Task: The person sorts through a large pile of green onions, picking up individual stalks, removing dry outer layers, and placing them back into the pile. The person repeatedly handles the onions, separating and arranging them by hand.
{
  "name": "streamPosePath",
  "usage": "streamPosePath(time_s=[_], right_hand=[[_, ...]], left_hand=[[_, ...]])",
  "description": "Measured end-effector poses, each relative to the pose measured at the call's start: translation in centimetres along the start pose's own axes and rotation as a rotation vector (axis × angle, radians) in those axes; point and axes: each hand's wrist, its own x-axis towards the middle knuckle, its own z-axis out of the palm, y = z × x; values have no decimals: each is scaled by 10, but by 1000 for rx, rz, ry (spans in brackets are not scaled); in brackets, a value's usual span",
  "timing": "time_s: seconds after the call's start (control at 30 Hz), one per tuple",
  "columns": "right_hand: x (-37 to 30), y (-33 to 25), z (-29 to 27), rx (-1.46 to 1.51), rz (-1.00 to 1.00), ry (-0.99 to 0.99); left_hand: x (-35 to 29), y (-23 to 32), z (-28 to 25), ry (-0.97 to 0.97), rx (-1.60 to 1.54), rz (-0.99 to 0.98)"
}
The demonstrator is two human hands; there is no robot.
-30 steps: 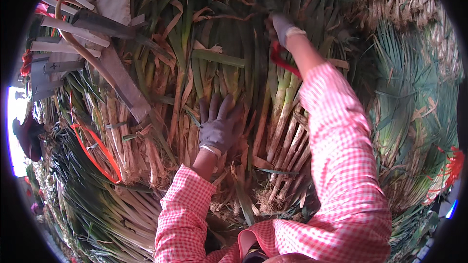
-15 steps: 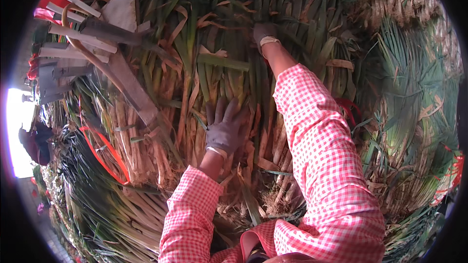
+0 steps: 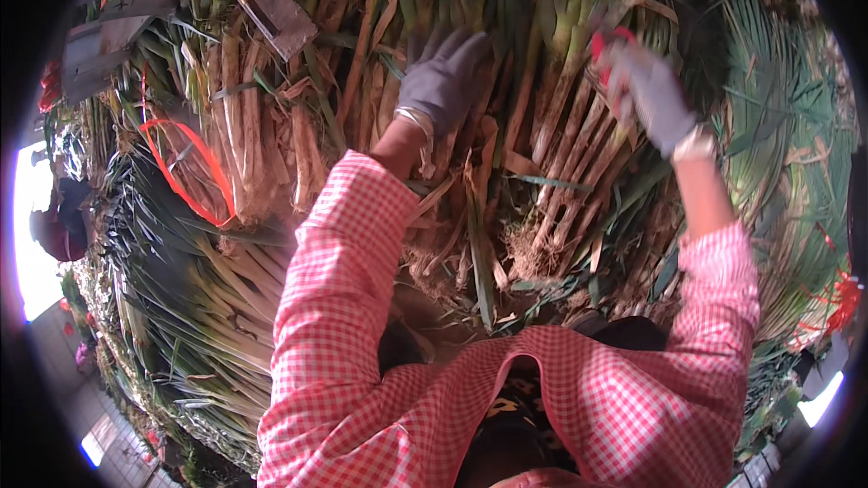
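Note:
Gloved in grey, my left hand (image 3: 445,81) lies flat with spread fingers on a row of long green onions (image 3: 362,81). My right hand (image 3: 649,95), also gloved and smeared by motion, is over the onions further right. Its fingers are closed around a curved red band (image 3: 612,41), partly hidden by the glove. Under and beside it lies a bundle of thick onions (image 3: 565,149), white stalks toward me and shaggy roots (image 3: 533,251) at the near end. Green leaves point away from me.
A wooden-handled flat blade (image 3: 271,9) lies on the onions at upper left. An orange band (image 3: 188,172) loops over stalks at left. More onions are heaped at lower left (image 3: 199,307) and on the right (image 3: 768,117). Orange-red ties (image 3: 841,307) lie at far right.
My right hand has come back from the far leaves toward me and to the right, now with the red band in it. My left hand stays on the onions. The view has shifted nearer my body.

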Motion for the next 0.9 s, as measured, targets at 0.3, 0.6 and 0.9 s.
streamPosePath(time_s=[0.3,0.6,0.9], right_hand=[[-107,102,185,-210,393,-359],[-81,151,268,-611,84,-41],[-101,153,286,-70,67,387]], left_hand=[[-138,8,-61,-554,-67,-289],[-154,-2,-53,-440,-173,-167],[-158,-5,-44,-491,-145,-140]])
